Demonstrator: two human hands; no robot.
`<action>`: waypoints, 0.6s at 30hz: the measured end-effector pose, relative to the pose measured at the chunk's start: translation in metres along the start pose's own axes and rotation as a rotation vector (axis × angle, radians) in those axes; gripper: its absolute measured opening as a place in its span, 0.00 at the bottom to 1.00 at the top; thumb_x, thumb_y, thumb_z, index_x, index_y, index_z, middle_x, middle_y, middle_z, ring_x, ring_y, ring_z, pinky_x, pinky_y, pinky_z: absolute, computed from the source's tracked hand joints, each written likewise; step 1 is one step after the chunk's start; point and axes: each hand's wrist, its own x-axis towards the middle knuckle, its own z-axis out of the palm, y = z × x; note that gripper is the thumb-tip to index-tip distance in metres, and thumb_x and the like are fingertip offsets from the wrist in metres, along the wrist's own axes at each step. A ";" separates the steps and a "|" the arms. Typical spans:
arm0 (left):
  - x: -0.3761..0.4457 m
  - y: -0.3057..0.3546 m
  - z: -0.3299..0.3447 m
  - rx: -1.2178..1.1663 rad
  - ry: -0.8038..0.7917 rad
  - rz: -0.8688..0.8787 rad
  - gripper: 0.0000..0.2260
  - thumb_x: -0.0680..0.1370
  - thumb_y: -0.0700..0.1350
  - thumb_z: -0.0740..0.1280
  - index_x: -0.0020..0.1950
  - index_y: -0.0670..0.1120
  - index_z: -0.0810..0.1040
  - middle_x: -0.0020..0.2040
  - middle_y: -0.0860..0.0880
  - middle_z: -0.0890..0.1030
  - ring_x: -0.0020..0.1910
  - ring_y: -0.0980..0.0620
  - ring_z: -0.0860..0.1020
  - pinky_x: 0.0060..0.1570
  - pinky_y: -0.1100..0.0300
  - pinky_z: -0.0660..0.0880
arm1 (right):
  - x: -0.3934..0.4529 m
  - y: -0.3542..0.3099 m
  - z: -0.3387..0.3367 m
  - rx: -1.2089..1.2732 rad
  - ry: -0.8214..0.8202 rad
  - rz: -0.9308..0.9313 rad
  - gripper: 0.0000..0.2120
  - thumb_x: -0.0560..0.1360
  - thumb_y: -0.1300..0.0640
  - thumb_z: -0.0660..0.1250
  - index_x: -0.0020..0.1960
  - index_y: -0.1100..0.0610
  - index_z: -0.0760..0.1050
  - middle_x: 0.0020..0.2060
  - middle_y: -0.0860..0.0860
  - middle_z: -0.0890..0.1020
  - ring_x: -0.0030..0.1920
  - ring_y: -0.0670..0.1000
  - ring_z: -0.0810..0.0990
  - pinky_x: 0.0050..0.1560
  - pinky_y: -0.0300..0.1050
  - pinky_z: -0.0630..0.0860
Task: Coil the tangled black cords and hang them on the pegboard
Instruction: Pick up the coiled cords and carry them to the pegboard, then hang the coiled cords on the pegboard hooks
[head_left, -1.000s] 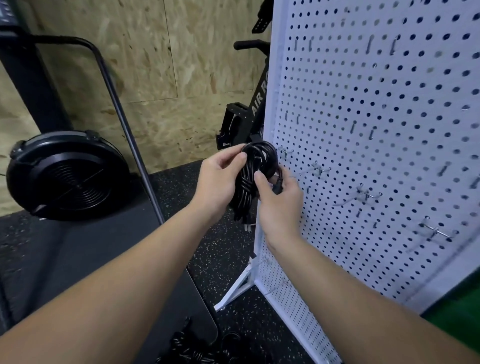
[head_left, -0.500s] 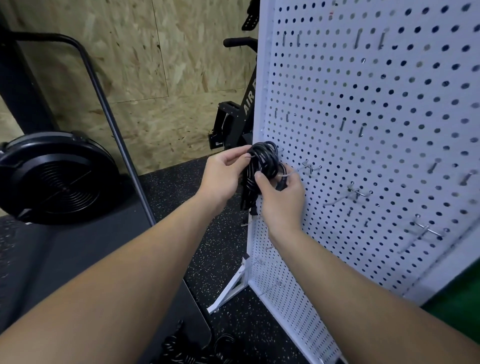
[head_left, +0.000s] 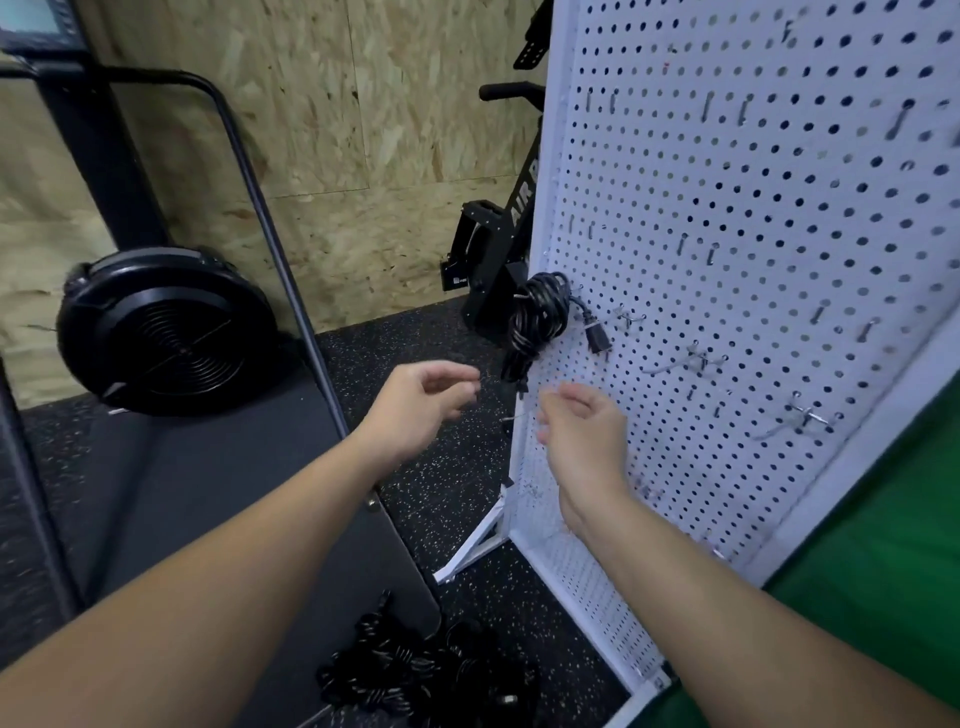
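Note:
A coiled black cord (head_left: 537, 319) hangs from a hook near the left edge of the white pegboard (head_left: 753, 218), its plug (head_left: 597, 340) dangling to the right. My left hand (head_left: 415, 402) hovers below and left of the coil, fingers loosely curled, holding nothing. My right hand (head_left: 584, 426) floats just below the coil in front of the board, fingers relaxed and empty. More tangled black cords (head_left: 415, 675) lie on the floor at the bottom of the view.
Several bare metal hooks (head_left: 696, 361) stick out of the pegboard to the right of the coil. A black fan machine (head_left: 161, 338) with a rail stands at left, an exercise bike (head_left: 498, 249) behind the board. A dark mat (head_left: 218, 499) covers the speckled floor.
Both hands have let go of the coil and dropped away from it. The coil now hangs on the pegboard hook by itself.

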 end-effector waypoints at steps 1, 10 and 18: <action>-0.017 -0.010 -0.005 -0.022 0.016 -0.035 0.08 0.84 0.42 0.75 0.62 0.47 0.88 0.54 0.50 0.90 0.56 0.50 0.88 0.55 0.53 0.83 | -0.012 0.003 0.005 -0.046 -0.073 0.017 0.08 0.83 0.53 0.73 0.62 0.49 0.81 0.53 0.48 0.87 0.51 0.47 0.87 0.58 0.51 0.85; -0.188 -0.134 -0.033 -0.004 0.204 -0.324 0.07 0.85 0.37 0.71 0.61 0.40 0.87 0.48 0.47 0.90 0.42 0.57 0.86 0.45 0.60 0.81 | -0.121 0.130 0.061 -0.411 -0.705 0.069 0.04 0.81 0.59 0.73 0.56 0.54 0.85 0.46 0.53 0.89 0.44 0.50 0.90 0.48 0.48 0.86; -0.325 -0.283 -0.045 0.020 0.493 -0.745 0.06 0.83 0.40 0.73 0.49 0.45 0.88 0.40 0.51 0.87 0.39 0.54 0.82 0.47 0.57 0.79 | -0.195 0.306 0.104 -0.686 -0.977 0.119 0.07 0.81 0.60 0.75 0.59 0.56 0.85 0.50 0.50 0.88 0.50 0.49 0.86 0.59 0.46 0.81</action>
